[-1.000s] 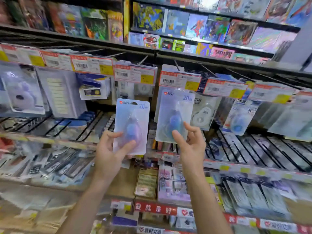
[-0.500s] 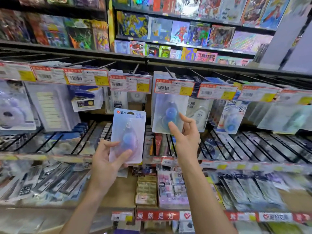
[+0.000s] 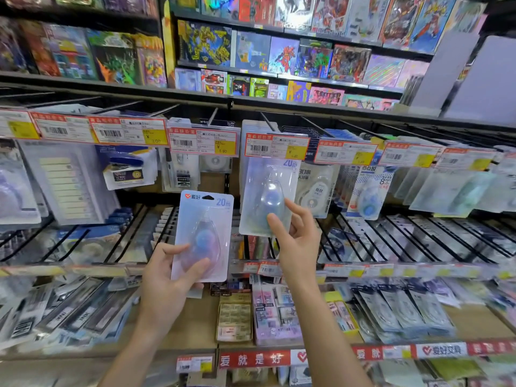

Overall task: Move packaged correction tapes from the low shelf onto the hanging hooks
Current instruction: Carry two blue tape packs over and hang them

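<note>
at the hook rail: right hand (image 3: 296, 236) pinches a tape pack (image 3: 268, 196), its top behind the price tag (image 3: 276, 145), likely threading the hook.
left hand (image 3: 167, 277): grips spare pack (image 3: 205, 233) upright, probably next.

top of hung pack (image 3: 268, 191) above right fingertips (image 3: 275, 222): behind price tag (image 3: 276, 146) | hook hole unseen | packs (image 3: 460, 188) far right of fingers: blurred

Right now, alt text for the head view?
A person's left hand holds a packaged correction tape while the right hand pinches a second pack hanging under a price tag among stationery shelves.
</note>
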Demonstrator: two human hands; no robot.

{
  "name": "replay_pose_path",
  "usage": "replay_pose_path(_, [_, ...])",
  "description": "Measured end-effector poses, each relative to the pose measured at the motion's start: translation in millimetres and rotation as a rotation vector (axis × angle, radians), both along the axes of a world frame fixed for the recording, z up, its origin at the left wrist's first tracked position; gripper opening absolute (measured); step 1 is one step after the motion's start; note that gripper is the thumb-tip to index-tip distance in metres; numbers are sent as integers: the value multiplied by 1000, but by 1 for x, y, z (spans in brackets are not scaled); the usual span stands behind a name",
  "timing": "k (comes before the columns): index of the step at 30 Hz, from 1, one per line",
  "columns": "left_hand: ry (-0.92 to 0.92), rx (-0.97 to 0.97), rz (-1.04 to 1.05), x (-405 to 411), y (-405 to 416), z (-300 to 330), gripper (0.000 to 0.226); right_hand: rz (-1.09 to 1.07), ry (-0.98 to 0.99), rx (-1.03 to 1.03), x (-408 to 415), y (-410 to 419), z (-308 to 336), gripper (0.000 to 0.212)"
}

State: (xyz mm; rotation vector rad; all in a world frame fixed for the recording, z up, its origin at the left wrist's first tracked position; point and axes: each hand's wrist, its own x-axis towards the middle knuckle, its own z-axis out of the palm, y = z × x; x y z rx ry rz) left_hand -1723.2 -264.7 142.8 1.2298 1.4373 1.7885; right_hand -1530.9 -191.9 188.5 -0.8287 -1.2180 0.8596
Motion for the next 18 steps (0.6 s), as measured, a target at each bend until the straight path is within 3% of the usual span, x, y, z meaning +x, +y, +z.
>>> replay_pose_path(18, [-55,14,-10,1,-5,-3,38,-113,-98,-24,-12,31,-8,19])
